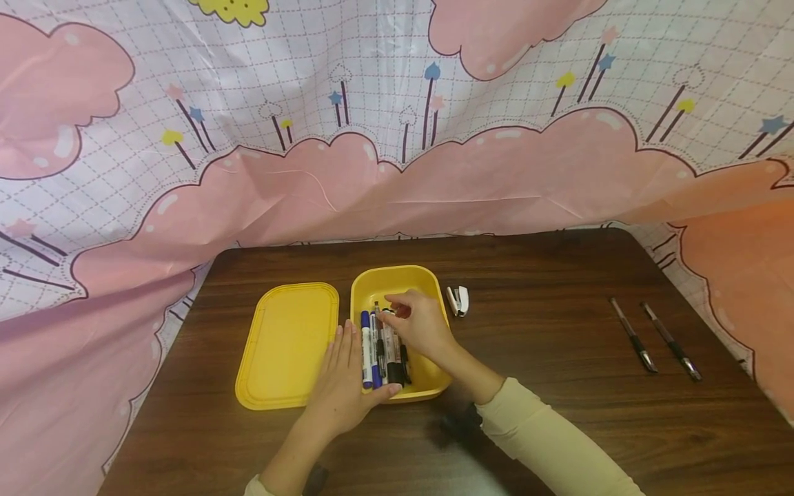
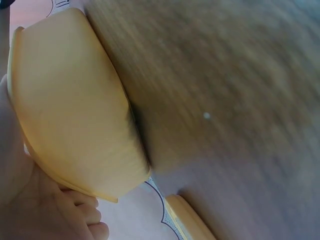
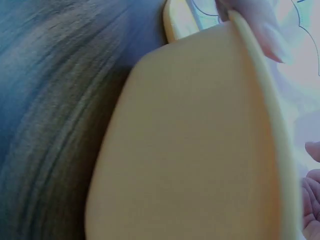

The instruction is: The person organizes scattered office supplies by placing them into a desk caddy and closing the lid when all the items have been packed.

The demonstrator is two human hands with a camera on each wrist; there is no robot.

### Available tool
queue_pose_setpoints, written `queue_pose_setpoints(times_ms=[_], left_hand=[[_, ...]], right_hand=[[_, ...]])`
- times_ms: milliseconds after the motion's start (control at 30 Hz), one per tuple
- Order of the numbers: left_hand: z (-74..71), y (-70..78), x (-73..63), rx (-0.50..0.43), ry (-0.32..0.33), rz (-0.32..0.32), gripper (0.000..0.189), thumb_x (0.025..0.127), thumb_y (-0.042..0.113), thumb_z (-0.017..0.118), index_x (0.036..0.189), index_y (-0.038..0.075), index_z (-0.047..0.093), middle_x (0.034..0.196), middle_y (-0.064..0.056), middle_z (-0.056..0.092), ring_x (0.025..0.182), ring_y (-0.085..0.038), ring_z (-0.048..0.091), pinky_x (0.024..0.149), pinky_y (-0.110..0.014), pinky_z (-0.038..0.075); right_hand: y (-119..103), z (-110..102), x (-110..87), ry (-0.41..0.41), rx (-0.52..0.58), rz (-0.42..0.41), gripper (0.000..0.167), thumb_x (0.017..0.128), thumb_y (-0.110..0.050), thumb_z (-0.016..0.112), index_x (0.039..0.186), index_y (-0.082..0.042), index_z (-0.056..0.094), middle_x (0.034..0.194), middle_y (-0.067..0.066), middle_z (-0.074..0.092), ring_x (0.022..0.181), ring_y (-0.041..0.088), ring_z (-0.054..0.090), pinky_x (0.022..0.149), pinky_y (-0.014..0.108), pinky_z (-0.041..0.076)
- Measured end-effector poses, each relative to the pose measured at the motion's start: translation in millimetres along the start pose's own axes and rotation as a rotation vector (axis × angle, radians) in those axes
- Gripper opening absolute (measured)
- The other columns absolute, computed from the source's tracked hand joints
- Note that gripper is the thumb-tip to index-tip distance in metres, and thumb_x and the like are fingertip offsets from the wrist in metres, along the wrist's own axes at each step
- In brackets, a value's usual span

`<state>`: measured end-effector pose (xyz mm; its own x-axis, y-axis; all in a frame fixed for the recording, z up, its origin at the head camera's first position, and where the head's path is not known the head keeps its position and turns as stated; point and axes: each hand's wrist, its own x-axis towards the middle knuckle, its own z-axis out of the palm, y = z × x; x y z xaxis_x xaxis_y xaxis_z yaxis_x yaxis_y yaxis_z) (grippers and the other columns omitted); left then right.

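A yellow box [image 1: 442, 381] holds several markers and pens lying side by side along its left half. Blue-capped white markers [image 1: 366, 350] lie nearest the left wall, with a black-gripped pen [image 1: 380, 348] next to them. My left hand [image 1: 340, 391] rests at the box's near left corner, fingers straight along the left rim and thumb along the near rim. Over the pens' far ends, my right hand [image 1: 423, 325] reaches into the box, thumb and forefinger bent and apart, with nothing seen between them. The left wrist view shows the box's outer wall [image 2: 75, 105] beside the left hand.
A yellow lid [image 1: 288, 344] lies flat to the left of the box. Just right of the box sits a small white stapler [image 1: 460, 301]. Two pens, a left one [image 1: 633, 335] and a right one [image 1: 671, 341], lie near the table's right edge. A patterned cloth [image 1: 384, 186] hangs behind the table.
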<state>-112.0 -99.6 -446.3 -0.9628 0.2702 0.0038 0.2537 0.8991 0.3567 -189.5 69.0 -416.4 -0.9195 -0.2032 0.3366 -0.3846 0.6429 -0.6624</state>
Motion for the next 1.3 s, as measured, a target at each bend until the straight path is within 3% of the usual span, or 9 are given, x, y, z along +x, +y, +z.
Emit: queue_pose_setpoints(times_ms=[500,700,833,967,1033,1167,1300], left_hand=[[0.4,0.7,0.1,-0.038,-0.013,-0.021,0.116,0.08,0.077,0.052,0.154,-0.002,0.008,0.163,-0.019,-0.004,0.151,-0.033,-0.006,0.123,-0.051,0.009],[0.5,0.4,0.2,-0.029,-0.013,-0.012,0.119,0.079,0.081,0.046,0.154,-0.002,0.008,0.162,-0.019,-0.005,0.151,-0.034,-0.006,0.124,-0.051,0.009],[0.2,0.9,-0.1,-0.035,-0.011,-0.015,0.117,0.08,0.078,0.049,0.154,-0.002,0.007,0.162,-0.019,-0.004,0.151,-0.034,-0.006,0.123,-0.051,0.009],[0.6,0.8,-0.3,-0.037,-0.009,-0.017,0.117,0.08,0.077,0.051,0.154,-0.002,0.007,0.162,-0.018,-0.005,0.151,-0.033,-0.006,0.124,-0.05,0.009],[0.7,0.5,-0.3,-0.039,-0.01,-0.018,0.117,0.08,0.077,0.052,0.154,-0.002,0.007,0.162,-0.018,-0.005,0.151,-0.033,-0.006,0.124,-0.05,0.01],[0.7,-0.1,-0.2,-0.039,-0.009,-0.016,0.118,0.08,0.078,0.05,0.154,-0.002,0.006,0.162,-0.018,-0.006,0.151,-0.033,-0.005,0.124,-0.05,0.01],[1.3,-1.4,-1.2,-0.036,-0.001,-0.008,0.119,0.079,0.081,0.046,0.154,-0.001,0.006,0.162,-0.018,-0.006,0.151,-0.034,-0.003,0.124,-0.05,0.009]], right_hand=[[-2.3,-43.3,14.4,0.127,0.014,-0.093,0.033,0.081,-0.022,0.079,0.109,-0.006,0.074,0.089,0.008,0.069,0.078,0.02,0.067,0.072,0.031,0.059],[5.8,-81.1,26.3,0.219,0.013,-0.11,0.036,0.08,-0.021,0.08,0.112,-0.007,0.073,0.095,0.012,0.07,0.082,0.024,0.068,0.074,0.037,0.06],[13.1,-111.4,32.3,0.308,-0.03,-0.138,0.035,0.079,-0.019,0.081,0.11,-0.005,0.074,0.091,0.013,0.07,0.081,0.025,0.069,0.074,0.038,0.06],[21.2,-144.7,35.8,0.399,-0.089,-0.144,0.035,0.078,-0.017,0.082,0.11,-0.005,0.074,0.09,0.014,0.072,0.079,0.026,0.07,0.073,0.03,0.058],[26.5,-161.3,36.3,0.439,-0.108,-0.142,0.036,0.078,-0.017,0.082,0.11,-0.004,0.074,0.092,0.014,0.073,0.079,0.022,0.07,0.072,0.019,0.056],[37.9,-193.6,34.5,0.526,-0.09,-0.098,0.034,0.078,-0.015,0.081,0.109,-0.003,0.074,0.092,0.017,0.073,0.075,-0.003,0.063,0.07,0.0,0.046],[51.8,-224.1,25.8,0.637,-0.016,0.019,0.034,0.077,-0.018,0.082,0.108,-0.005,0.075,0.084,-0.007,0.072,0.069,-0.018,0.056,0.067,0.0,0.045]])
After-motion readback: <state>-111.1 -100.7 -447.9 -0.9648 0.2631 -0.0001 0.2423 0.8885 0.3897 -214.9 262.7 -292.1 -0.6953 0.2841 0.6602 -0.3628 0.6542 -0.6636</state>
